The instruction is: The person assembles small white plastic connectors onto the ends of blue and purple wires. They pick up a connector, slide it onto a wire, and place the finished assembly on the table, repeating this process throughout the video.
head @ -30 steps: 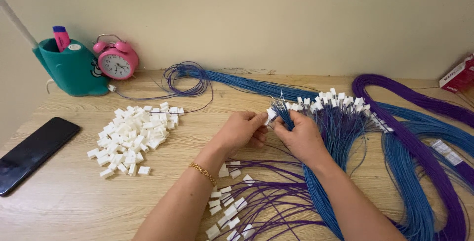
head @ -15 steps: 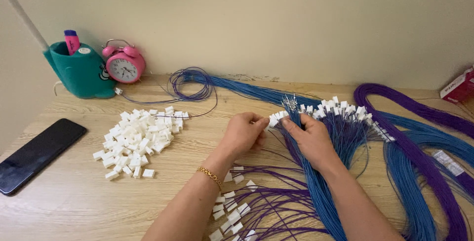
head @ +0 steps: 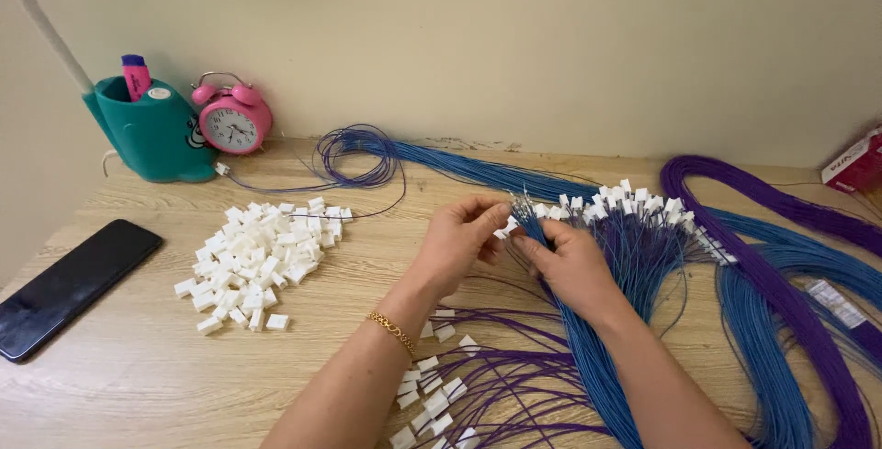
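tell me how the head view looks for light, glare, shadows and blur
Head view: soft, even light with only faint shadows beside the pile of white connectors; a dull sheen but no hard glare on the black phone; left hand and right hand are fairly sharp, with little motion blur; the blue wire bundle stays readable, though single strands merge; the pole at the top left leans, perhaps from wide-angle distortion.

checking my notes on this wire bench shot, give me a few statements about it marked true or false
1. Both hands meet at a small white connector on the blue wires. True.
2. The pile of white connectors lies to the right of the hands. False: it lies to their left.
3. The left hand wears a gold bracelet at the wrist. True.
4. The black phone stands in the teal holder. False: it lies flat on the table.
5. A pink alarm clock stands beside the teal holder. True.
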